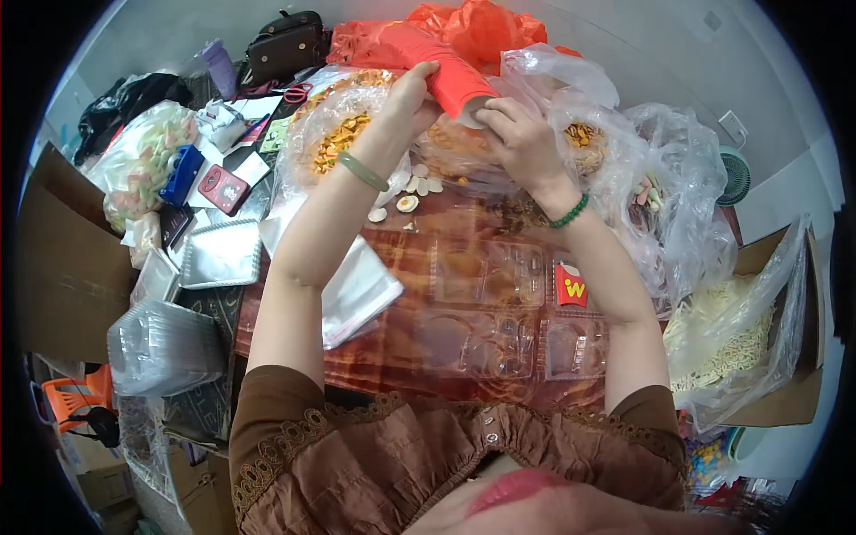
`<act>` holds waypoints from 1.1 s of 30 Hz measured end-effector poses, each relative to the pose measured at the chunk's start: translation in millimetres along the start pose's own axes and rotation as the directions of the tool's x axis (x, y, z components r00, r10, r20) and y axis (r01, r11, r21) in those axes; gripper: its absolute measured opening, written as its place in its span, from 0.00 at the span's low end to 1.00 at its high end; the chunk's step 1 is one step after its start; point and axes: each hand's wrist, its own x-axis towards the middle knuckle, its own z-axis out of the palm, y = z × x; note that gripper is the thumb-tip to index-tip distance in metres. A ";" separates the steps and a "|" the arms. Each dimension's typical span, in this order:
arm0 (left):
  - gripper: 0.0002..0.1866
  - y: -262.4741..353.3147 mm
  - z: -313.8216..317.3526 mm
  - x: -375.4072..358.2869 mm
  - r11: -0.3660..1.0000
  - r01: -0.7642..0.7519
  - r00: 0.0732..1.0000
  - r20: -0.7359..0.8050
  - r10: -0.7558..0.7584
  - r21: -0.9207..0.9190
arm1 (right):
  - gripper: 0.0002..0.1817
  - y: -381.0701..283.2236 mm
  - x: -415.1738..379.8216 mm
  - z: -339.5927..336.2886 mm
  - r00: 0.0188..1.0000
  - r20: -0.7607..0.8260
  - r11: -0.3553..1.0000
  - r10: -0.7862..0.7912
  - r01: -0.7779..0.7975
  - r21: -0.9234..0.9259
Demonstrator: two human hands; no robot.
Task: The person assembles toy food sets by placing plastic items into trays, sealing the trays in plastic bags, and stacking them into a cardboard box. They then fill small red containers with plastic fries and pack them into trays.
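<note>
Both hands are raised over the far part of the table around a long red stack of what look like nested paper cups (441,71), with a whitish near end. My left hand (415,96) wraps the side of the stack. At its near end, my right hand (519,138) has its fingers closed on the rim. Below lies a clear plastic compartment tray (486,316). A small red fry-box piece with a yellow letter (572,285) sits in its upper right part. Small white pieces and an egg-like piece (407,203) lie below my hands.
Clear bags of orange-yellow pieces (343,143) and other small pieces (584,143) line the back. Red plastic bags (490,31) lie behind. Stacked clear trays (165,348) stand left. A carton of pale strips (727,343) is at right. Clear sleeves (361,294) lie under my left forearm.
</note>
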 end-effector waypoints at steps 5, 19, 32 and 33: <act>0.18 -25.5 33.1 -48.5 0.986 -0.126 0.975 0.169 0.143 -0.110 | 0.19 -43.4 -49.9 -62.5 0.868 -0.008 0.736 0.497 -0.416 0.534; 0.19 -252.8 155.9 -154.5 1.000 0.013 0.910 0.414 -0.022 0.025 | 0.21 -32.5 -269.3 -218.0 0.168 0.385 -0.283 0.907 -0.434 0.855; 0.22 -375.6 181.0 -121.3 0.113 -0.160 0.773 0.196 -0.604 0.981 | 0.12 89.7 -453.4 -271.2 0.118 0.272 -0.068 0.955 -0.806 0.588; 0.22 -373.1 176.4 -114.6 0.106 -0.163 0.770 0.194 -0.608 0.981 | 0.12 89.9 -450.2 -275.2 0.114 0.269 -0.072 0.956 -0.802 0.594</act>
